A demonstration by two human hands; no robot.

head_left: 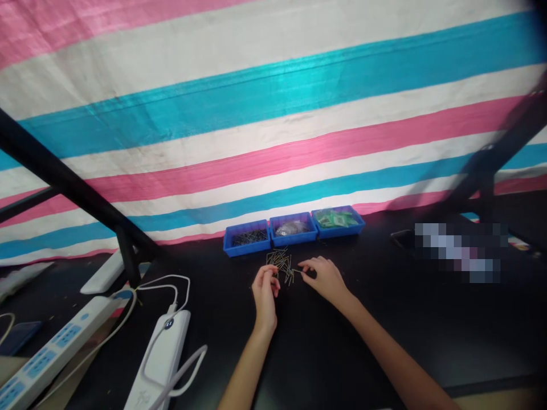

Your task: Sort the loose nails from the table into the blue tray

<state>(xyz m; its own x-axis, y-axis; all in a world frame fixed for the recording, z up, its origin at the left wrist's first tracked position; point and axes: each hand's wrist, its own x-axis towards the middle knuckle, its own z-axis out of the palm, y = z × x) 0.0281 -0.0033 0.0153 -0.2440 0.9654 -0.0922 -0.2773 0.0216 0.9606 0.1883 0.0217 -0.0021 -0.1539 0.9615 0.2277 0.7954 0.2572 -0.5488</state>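
A loose pile of long, thin screws or nails (pixel 281 261), brassy and grey, lies on the black table in front of three blue trays. At its left edge is my left hand (pixel 265 287), fingers curled and thumb pressed to the forefinger; whatever they hold, if anything, is too small to make out. My right hand (pixel 325 276) is at the pile's right side. Its thumb and forefinger pinch the end of one thin screw or nail (pixel 297 271), which points left toward the pile.
The left blue tray (pixel 247 250) has dark screws or nails, the middle tray (pixel 294 238) clear plastic bags, the right tray (pixel 339 230) green packets. A white power bank (pixel 164 353) with cables and a power strip (pixel 60 347) lie left. A dark phone-like object (pixel 401 239) lies right.
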